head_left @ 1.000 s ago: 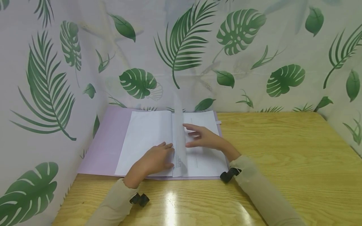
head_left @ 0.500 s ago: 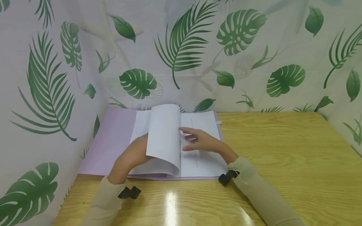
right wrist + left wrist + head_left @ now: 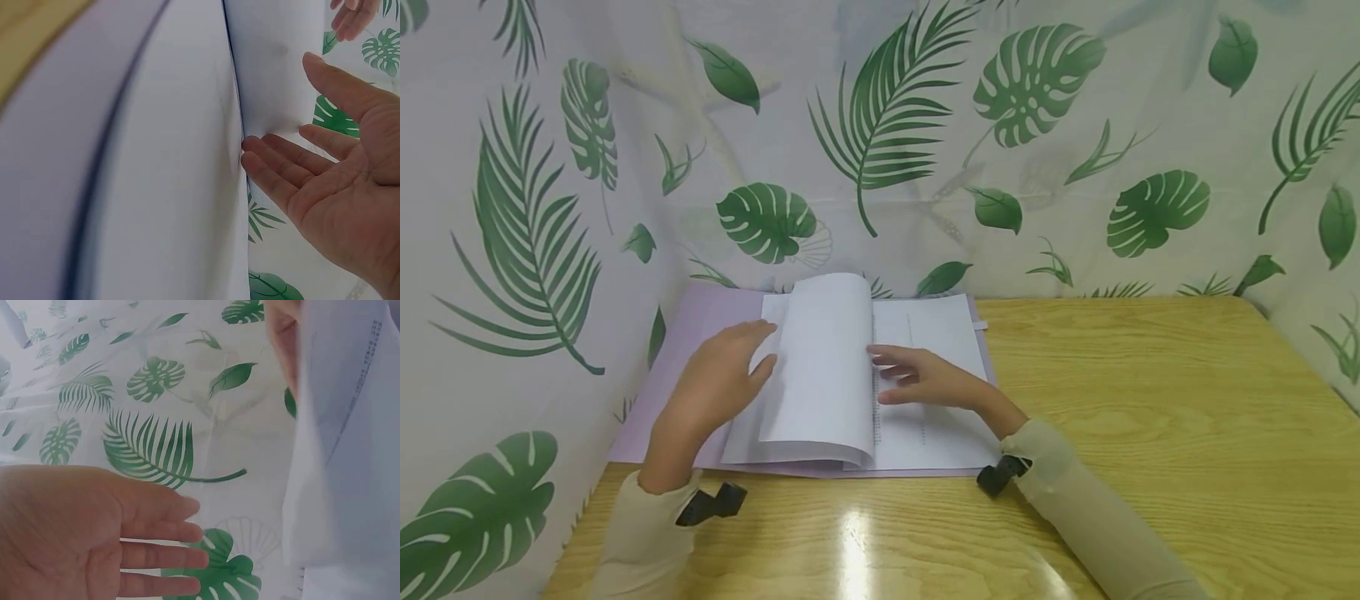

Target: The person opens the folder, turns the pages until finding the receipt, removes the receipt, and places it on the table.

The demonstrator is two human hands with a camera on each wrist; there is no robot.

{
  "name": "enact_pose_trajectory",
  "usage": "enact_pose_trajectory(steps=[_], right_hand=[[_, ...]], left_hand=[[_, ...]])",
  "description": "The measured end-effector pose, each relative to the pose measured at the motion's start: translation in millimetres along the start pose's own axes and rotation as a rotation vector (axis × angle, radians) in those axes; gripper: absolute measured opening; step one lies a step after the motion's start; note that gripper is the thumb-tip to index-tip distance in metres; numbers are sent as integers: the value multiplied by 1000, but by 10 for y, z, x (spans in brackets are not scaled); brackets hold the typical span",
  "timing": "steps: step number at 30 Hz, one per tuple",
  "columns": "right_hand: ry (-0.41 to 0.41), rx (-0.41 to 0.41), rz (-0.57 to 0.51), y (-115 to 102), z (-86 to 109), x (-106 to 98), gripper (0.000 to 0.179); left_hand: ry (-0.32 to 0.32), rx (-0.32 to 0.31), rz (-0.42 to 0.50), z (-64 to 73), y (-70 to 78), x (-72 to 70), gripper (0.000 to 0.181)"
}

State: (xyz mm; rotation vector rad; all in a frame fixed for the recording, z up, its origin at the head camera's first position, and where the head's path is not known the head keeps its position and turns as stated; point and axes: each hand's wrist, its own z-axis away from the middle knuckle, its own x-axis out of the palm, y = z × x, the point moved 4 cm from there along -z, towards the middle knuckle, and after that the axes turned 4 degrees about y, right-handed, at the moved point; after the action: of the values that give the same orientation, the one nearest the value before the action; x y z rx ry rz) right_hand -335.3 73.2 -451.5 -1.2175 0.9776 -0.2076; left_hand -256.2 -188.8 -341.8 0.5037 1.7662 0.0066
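A lilac folder point(image 3: 711, 312) lies spread on the table with white printed sheets inside. One sheet point(image 3: 823, 358) arches over to the left from the middle, its left part raised above the pages under it. My left hand point(image 3: 718, 375) hovers beside that sheet's left edge, fingers extended and holding nothing; the left wrist view shows the palm and straight fingers apart from the paper point(image 3: 350, 456). At the fold, my right hand point(image 3: 932, 379) has loosely bent fingers, with fingertips at the curved sheet point(image 3: 281, 62) in the right wrist view. Small print runs down the right-hand page point(image 3: 947, 425).
The wood-grain table point(image 3: 1150, 417) extends to the right and in front of the folder. A white cloth point(image 3: 917, 250) with green leaf prints stands behind and at both sides. A small white tab point(image 3: 981, 325) sticks out from the folder's right edge.
The upright sheet has swung over to the left. My left hand has moved out from under it, leftward and away from the fold. The right hand has shifted slightly left.
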Motion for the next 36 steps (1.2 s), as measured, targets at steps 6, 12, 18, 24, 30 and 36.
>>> enact_pose_trajectory(steps=[6, 12, 18, 24, 30, 36], right_hand=[[2, 12, 0, 4, -9, 22, 76], [-2, 14, 4, 1, -14, 30, 76], [-19, 0, -4, -6, -14, 33, 75], [-25, -24, -12, -23, -5, 14, 73], [-12, -24, -7, -9, 3, -47, 72], [26, -18, 15, 11, 23, -195, 72]], left_hand=[[28, 85, 18, -48, 192, 193, 43], [16, 188, 40, -88, 412, 500, 40], [-32, 280, 79, -73, 582, 777, 40], [-114, 247, 84, -65, 575, 942, 43], [-115, 234, 33, -76, 571, 969, 42], [-105, 218, -40, -72, 584, 958, 43]])
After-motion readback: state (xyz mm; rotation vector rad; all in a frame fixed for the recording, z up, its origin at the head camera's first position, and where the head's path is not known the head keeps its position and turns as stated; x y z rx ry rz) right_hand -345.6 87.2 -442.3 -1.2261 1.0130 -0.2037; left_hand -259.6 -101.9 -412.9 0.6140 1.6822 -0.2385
